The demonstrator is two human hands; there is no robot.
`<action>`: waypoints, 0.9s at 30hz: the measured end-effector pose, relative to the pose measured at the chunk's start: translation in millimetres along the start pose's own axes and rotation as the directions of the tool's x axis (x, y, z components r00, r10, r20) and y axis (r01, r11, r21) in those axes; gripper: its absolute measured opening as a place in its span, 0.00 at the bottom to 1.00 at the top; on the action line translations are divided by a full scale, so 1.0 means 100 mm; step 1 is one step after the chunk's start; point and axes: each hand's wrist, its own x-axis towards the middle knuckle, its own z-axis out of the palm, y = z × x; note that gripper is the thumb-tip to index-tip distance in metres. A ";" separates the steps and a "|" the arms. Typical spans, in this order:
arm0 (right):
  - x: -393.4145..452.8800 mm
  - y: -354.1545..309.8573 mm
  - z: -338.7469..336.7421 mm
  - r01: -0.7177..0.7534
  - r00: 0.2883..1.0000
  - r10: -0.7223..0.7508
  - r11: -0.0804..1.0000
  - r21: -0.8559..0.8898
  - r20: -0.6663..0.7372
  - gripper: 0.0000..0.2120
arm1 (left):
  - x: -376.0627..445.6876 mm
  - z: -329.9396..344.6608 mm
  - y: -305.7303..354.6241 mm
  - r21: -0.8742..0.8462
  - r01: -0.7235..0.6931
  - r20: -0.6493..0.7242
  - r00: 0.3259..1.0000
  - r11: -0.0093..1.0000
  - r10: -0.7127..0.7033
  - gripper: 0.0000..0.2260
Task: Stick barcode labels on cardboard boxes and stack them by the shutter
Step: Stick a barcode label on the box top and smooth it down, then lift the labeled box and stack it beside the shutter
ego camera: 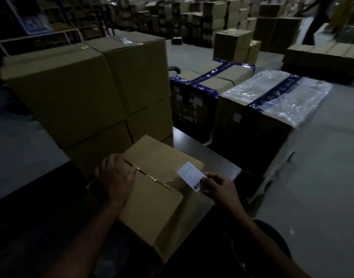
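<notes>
A taped cardboard box (pixel 158 197) lies in front of me on a dark surface, its top seam running diagonally. My left hand (pixel 117 177) rests on the box's left top corner, fingers curved over the edge. My right hand (pixel 219 187) pinches a white barcode label (pixel 191 175) by its lower end. The label hovers at the box's right top edge; whether it touches the cardboard I cannot tell.
Two stacks of large brown boxes (pixel 88 87) stand just behind the box. To the right sit a blue-taped box (pixel 204 85) and a plastic-covered box (pixel 276 95). Grey floor (pixel 322 177) spreads on the right. Many more cartons fill the dim background, and a person's legs (pixel 314 27) show far right.
</notes>
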 end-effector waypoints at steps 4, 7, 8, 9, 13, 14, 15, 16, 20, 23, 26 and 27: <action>-0.01 0.23 -0.57 -0.115 0.974 0.132 0.988 0.102 -0.182 0.03 | -0.36 0.02 0.86 -0.244 -0.195 0.038 0.977 0.950 0.210 0.17; -0.02 0.53 -1.03 -0.210 0.921 0.255 0.962 0.174 -0.296 0.04 | -0.75 0.05 1.65 -0.466 -0.339 0.049 0.913 0.818 0.406 0.16; -0.05 0.62 -1.17 -0.232 0.900 0.287 0.953 0.197 -0.328 0.04 | -0.89 0.09 1.89 -0.541 -0.357 0.055 0.889 0.762 0.455 0.15; -0.08 0.72 -1.31 -0.255 0.878 0.316 0.944 0.210 -0.358 0.04 | -1.05 0.16 2.10 -0.592 -0.362 0.082 0.862 0.720 0.500 0.13; -0.22 1.05 -1.78 -0.357 0.774 0.456 0.887 0.291 -0.440 0.08 | -1.63 0.71 2.56 -0.648 -0.312 0.346 0.693 0.695 0.633 0.15; -0.25 1.13 -1.86 -0.386 0.743 0.492 0.869 0.309 -0.454 0.08 | -1.74 0.88 2.59 -0.623 -0.299 0.433 0.638 0.723 0.637 0.19; -0.25 1.23 -1.94 -0.409 0.711 0.519 0.854 0.322 -0.474 0.07 | -1.83 1.04 2.61 -0.582 -0.326 0.502 0.577 0.745 0.644 0.24; -0.25 1.33 -2.00 -0.427 0.677 0.543 0.839 0.336 -0.496 0.07 | -1.90 1.19 2.61 -0.536 -0.379 0.557 0.513 0.755 0.653 0.29; -0.23 1.64 -2.23 -0.485 0.569 0.636 0.772 0.411 -0.522 0.08 | -2.11 1.48 2.64 -0.475 -0.434 0.687 0.361 0.765 0.631 0.36; -0.17 1.69 -2.33 -0.497 0.561 0.648 0.761 0.417 -0.515 0.04 | -2.18 1.56 2.65 -0.471 -0.424 0.700 0.354 0.773 0.620 0.34; -0.09 1.81 -2.40 -0.516 0.573 0.648 0.761 0.394 -0.501 0.06 | -2.15 1.58 2.64 -0.474 -0.397 0.697 0.376 0.786 0.610 0.32; -0.10 1.85 -2.42 -0.538 0.571 0.656 0.753 0.378 -0.493 0.09 | -2.13 1.58 2.63 -0.477 -0.386 0.686 0.398 0.790 0.609 0.32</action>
